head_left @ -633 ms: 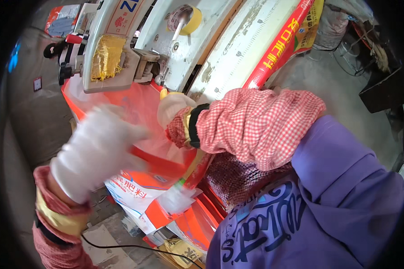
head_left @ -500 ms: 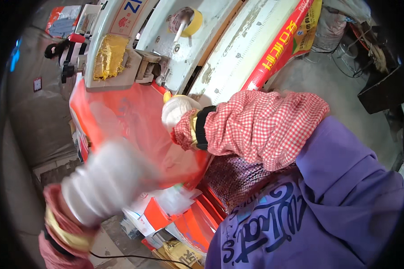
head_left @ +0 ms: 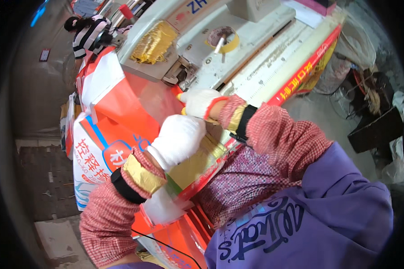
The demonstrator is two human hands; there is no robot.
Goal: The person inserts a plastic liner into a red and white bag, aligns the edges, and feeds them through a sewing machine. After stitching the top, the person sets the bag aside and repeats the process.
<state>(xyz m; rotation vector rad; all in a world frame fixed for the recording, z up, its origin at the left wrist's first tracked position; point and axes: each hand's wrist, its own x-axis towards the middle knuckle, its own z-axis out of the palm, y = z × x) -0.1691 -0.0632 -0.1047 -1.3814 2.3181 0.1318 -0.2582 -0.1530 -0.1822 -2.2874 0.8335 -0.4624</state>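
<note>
Orange-and-white woven plastic sack (head_left: 121,121) lies lengthwise from the machine toward the person, partly hidden under white-gloved left hand (head_left: 179,139), closed on it; right hand (head_left: 201,102) pinches its top edge.

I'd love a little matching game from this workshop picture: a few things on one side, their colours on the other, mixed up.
Things:
1. roll of tape on the machine
2. gloves on both hands, left hand, right hand
3. sweatshirt
4. big printed bag under the hands

Colours:
A. purple
B. orange-red
C. yellow
D. white

Pairs: 1-C, 2-D, 3-A, 4-B
</note>
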